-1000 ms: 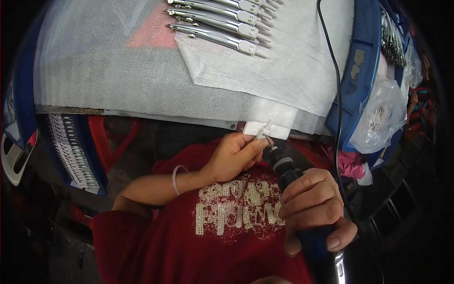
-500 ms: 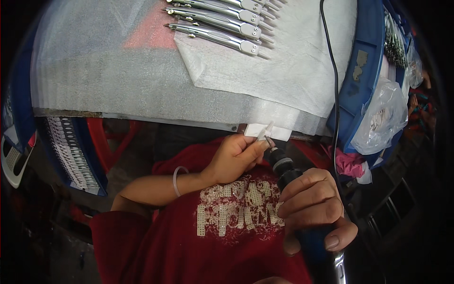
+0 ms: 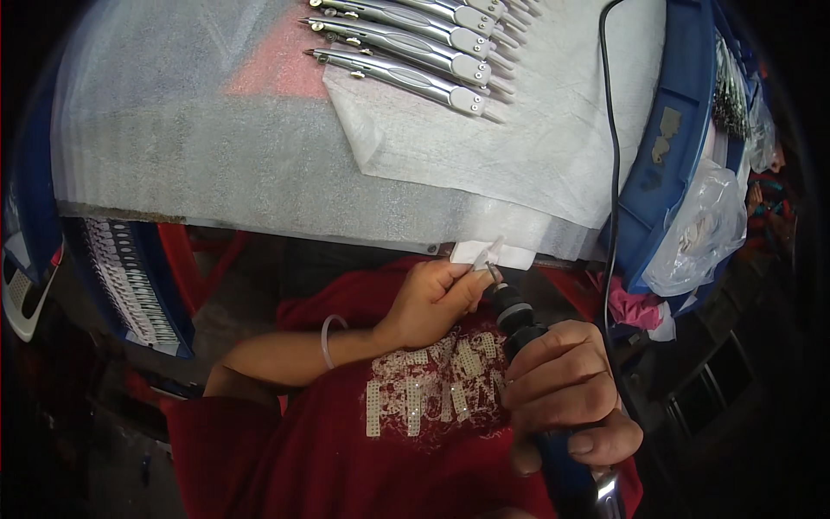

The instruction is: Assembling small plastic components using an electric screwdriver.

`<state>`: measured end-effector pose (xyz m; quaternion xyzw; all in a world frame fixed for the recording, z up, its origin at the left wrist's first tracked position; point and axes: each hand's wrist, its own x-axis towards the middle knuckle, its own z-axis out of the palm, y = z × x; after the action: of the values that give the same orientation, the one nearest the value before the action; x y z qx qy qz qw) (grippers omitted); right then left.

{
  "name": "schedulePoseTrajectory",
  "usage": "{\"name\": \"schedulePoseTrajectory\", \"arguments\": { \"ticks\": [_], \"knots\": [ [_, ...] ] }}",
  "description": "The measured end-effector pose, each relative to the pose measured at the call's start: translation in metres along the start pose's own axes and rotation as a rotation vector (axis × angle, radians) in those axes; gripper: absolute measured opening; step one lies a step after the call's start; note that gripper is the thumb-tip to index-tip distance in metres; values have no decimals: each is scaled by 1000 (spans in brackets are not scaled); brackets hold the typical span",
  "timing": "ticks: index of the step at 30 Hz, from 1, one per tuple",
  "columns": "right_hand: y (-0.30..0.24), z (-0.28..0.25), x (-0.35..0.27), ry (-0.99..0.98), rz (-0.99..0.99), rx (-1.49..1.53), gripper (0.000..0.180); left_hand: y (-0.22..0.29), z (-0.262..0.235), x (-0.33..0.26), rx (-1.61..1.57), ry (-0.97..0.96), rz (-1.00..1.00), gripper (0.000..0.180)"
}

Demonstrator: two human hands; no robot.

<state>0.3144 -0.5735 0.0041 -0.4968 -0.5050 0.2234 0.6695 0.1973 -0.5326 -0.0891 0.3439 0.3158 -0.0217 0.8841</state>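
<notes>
My left hand (image 3: 432,298) is closed in a pinch at the table's front edge. Between its thumb and fingers is a small, pale, pointed piece (image 3: 496,246), mostly covered by the fingers. Directly behind it lies a folded white pad (image 3: 515,257). My right hand (image 3: 566,394) wraps around an electric screwdriver (image 3: 517,317) with a black nose and a blue body. Its thin bit points up and left, reaching the left fingertips; whether it touches the piece I cannot tell. Farther back, several silver drawing compasses (image 3: 406,78) lie side by side.
White foam sheeting (image 3: 216,164) covers the table. A black cord (image 3: 612,130) runs down its right side. Beyond it stand a blue bin (image 3: 650,186) and a clear plastic bag (image 3: 699,229). Lower left is a blue tray (image 3: 121,285) of small metal parts, beside a red stool (image 3: 186,268).
The whole view has shifted slightly, so the table and compasses appear a little lower and farther right. The right hand and screwdriver sit slightly farther left. Both holds are the same.
</notes>
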Motion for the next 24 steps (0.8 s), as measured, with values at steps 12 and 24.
{"name": "schedulePoseTrajectory", "arguments": {
  "ticks": [12,24],
  "knots": [
    [10,-5,1,36,-51,71,42,-4,-1,1,-3,33,-38,25],
    [3,-22,-11,25,-94,81,50,2,5,4,-72,18,-83,22]
  ]
}}
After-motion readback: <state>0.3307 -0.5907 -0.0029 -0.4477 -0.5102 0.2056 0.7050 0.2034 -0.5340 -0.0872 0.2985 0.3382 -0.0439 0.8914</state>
